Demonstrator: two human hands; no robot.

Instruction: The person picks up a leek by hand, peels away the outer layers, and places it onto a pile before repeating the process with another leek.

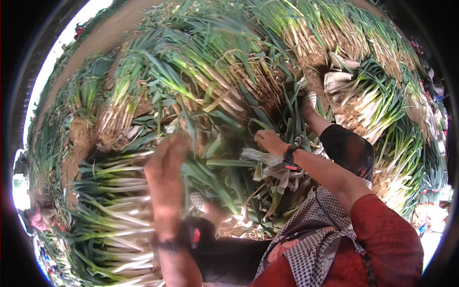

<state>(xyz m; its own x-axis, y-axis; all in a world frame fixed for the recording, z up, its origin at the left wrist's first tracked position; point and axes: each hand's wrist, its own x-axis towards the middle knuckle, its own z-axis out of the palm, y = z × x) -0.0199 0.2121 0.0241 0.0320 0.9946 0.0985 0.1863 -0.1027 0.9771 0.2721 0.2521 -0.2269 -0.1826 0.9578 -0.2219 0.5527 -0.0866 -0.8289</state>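
Red sleeve [389, 234] foremost, leeks [129, 216] show slim white stalks, green leaves.

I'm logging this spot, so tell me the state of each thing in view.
Left hand: motion-blurred, grip unclear.
Right hand: fingers curled, grip unclear.
Left onion pile: lying flat, white stems showing.
Upper onion bundles: brown roots attached.
Right onion pile: fanned, white stems showing.
Loose leaves: scattered.
Checked cloth: worn, rumpled.
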